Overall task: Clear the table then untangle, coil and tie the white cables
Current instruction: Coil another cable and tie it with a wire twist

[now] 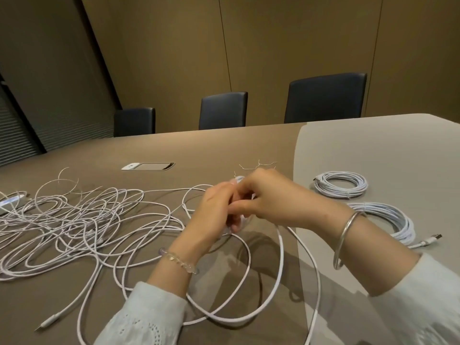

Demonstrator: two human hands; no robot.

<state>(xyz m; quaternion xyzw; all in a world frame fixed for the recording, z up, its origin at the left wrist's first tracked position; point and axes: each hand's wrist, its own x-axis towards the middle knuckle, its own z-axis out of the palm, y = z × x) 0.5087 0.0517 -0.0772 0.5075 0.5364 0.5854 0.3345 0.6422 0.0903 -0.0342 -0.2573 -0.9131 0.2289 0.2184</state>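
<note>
Sprawled across table (174,150): tangled white cables (74,220), light, limp, prone to snagging. Two finished coils (340,184) well right. Hanging loops (249,282) gathered by left hand (214,210) and right hand (268,200), both pinching cable; best gripped near loop tops.

A single head-worn wide-angle view looks forward and down across the tabletop (154,150) from its near edge, close above the hands (239,202), which sit at centre. It faces the far wall (273,46) and three chairs (326,98), with lines bowing outward toward the left and right edges
</note>
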